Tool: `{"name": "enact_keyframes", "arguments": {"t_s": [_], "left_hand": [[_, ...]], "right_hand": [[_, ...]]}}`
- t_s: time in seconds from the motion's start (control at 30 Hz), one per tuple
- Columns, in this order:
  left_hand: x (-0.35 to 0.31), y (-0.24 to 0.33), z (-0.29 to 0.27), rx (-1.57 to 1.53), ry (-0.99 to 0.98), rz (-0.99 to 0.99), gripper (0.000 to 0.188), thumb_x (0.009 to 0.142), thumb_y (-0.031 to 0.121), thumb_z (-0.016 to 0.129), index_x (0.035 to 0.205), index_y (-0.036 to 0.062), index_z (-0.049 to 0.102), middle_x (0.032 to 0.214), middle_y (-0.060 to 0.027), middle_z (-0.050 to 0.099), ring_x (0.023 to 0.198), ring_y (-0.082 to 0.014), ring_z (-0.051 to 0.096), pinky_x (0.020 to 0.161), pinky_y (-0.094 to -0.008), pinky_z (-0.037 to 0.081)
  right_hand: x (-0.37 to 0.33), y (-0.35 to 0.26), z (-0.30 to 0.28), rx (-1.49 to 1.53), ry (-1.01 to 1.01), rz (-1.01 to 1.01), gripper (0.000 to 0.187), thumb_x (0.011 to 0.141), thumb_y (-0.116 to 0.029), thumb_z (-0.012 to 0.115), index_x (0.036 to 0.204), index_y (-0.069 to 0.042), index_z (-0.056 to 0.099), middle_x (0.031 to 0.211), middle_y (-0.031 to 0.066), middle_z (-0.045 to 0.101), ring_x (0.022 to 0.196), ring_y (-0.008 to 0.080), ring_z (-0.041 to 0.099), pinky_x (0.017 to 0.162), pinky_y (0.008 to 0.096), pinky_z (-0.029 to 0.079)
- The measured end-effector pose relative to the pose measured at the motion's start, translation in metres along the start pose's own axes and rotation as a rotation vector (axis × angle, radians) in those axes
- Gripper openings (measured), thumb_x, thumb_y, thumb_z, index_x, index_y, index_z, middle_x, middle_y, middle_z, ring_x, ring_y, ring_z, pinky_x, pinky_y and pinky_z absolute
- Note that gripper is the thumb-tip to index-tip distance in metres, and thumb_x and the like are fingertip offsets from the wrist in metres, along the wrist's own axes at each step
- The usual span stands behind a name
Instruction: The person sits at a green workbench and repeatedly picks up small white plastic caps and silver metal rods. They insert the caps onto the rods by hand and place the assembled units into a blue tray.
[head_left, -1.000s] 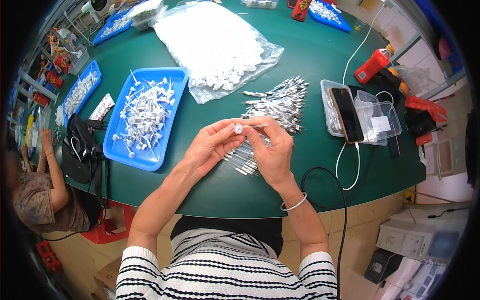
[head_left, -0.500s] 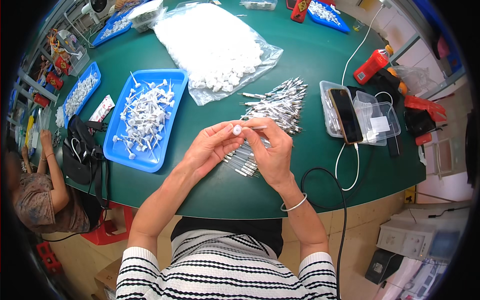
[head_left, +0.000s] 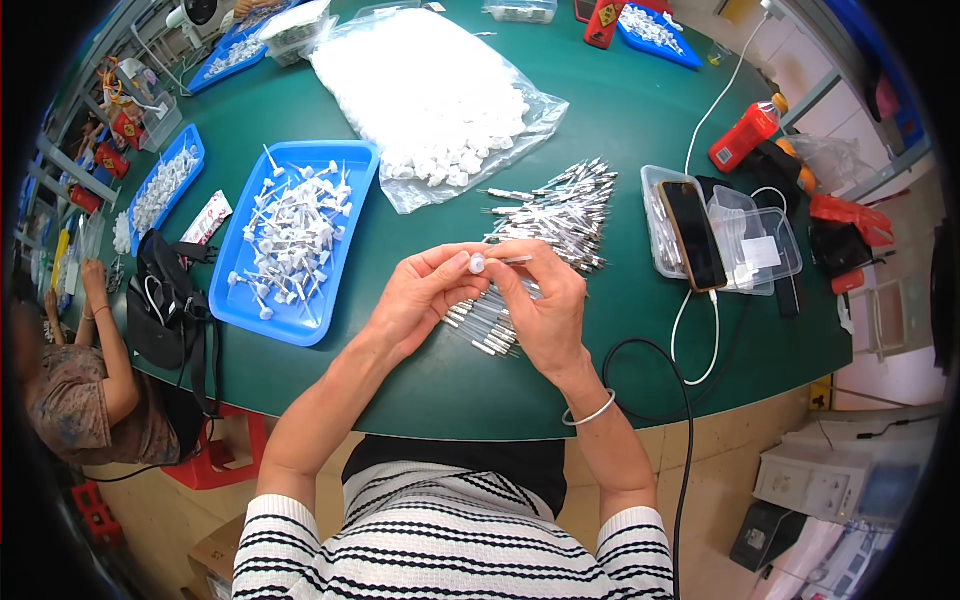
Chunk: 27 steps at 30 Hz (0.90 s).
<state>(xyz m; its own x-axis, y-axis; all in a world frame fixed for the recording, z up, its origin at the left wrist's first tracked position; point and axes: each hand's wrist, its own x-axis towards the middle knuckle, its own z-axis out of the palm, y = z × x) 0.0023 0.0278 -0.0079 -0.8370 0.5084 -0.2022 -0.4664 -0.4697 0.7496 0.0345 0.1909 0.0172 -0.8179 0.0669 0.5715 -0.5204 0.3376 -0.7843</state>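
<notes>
My left hand [head_left: 425, 293] pinches a small white cap [head_left: 477, 264] at its fingertips. My right hand [head_left: 545, 305] holds a thin silver pin [head_left: 515, 260] whose end meets that cap. Both hands hover just above the green table [head_left: 620, 120]. Under and behind them lies a heap of silver pins [head_left: 560, 210]. A blue tray [head_left: 250, 300] with several capped pins sits to the left. A clear plastic bag of white caps [head_left: 430, 100] lies beyond it.
A phone [head_left: 693, 235] rests on clear plastic boxes at right, with a white cable looping off the table edge. A red bottle [head_left: 743, 135] stands behind. A black bag [head_left: 165, 300] lies at the left edge. Another person [head_left: 70, 400] sits lower left. More blue trays line the far side.
</notes>
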Motion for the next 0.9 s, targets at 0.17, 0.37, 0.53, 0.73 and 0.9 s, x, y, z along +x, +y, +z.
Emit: {"name": "enact_keyframes", "arguments": {"t_s": [0.17, 0.37, 0.53, 0.73, 0.9], "left_hand": [[0.0005, -0.0004, -0.0008, -0.018, 0.017, -0.009, 0.028, 0.095, 0.016, 0.057, 0.115, -0.0024, 0.061, 0.098, -0.0084, 0.068, 0.084, -0.0106, 0.066, 0.08, -0.022, 0.055], [0.0005, -0.0003, 0.0008, 0.016, 0.026, 0.001, 0.027, 0.094, 0.015, 0.057, 0.115, -0.0025, 0.061, 0.098, -0.0084, 0.068, 0.083, -0.0106, 0.066, 0.079, -0.0217, 0.055], [0.0005, 0.0, 0.0011, 0.096, 0.029, 0.043, 0.027, 0.094, 0.015, 0.058, 0.114, -0.0025, 0.062, 0.098, -0.0082, 0.068, 0.082, -0.0103, 0.066, 0.078, -0.0212, 0.055], [0.0003, 0.0, 0.0004, 0.108, 0.035, 0.03, 0.027, 0.094, 0.016, 0.059, 0.113, -0.002, 0.063, 0.099, -0.0083, 0.068, 0.082, -0.0101, 0.066, 0.078, -0.0215, 0.055], [0.0002, 0.0004, -0.0002, 0.126, 0.038, 0.025, 0.026, 0.093, 0.016, 0.059, 0.112, -0.0011, 0.064, 0.099, -0.0081, 0.068, 0.082, -0.01, 0.065, 0.078, -0.0219, 0.055]], "right_hand": [[0.001, -0.0013, -0.0011, 0.003, -0.005, -0.001, 0.009, 0.082, -0.004, 0.067, 0.091, -0.002, 0.063, 0.083, 0.0104, 0.064, 0.069, 0.0222, 0.065, 0.058, 0.0309, 0.05], [0.0015, -0.0025, -0.0023, -0.012, -0.017, 0.007, 0.009, 0.082, -0.003, 0.066, 0.09, -0.003, 0.063, 0.082, 0.0105, 0.064, 0.068, 0.0223, 0.065, 0.057, 0.0316, 0.049], [0.0002, 0.0016, -0.0014, 0.006, -0.028, 0.026, 0.008, 0.082, -0.003, 0.066, 0.09, -0.002, 0.062, 0.081, 0.0107, 0.064, 0.067, 0.0222, 0.065, 0.056, 0.031, 0.048], [0.0013, -0.0006, -0.0062, 0.03, -0.073, 0.106, 0.007, 0.084, -0.002, 0.065, 0.09, 0.0, 0.063, 0.082, 0.0091, 0.066, 0.071, 0.0168, 0.066, 0.063, 0.0271, 0.051], [0.0016, -0.0003, -0.0064, 0.051, -0.071, 0.131, 0.007, 0.082, -0.004, 0.067, 0.086, -0.001, 0.063, 0.079, 0.0105, 0.064, 0.067, 0.0217, 0.065, 0.058, 0.0307, 0.049]]}}
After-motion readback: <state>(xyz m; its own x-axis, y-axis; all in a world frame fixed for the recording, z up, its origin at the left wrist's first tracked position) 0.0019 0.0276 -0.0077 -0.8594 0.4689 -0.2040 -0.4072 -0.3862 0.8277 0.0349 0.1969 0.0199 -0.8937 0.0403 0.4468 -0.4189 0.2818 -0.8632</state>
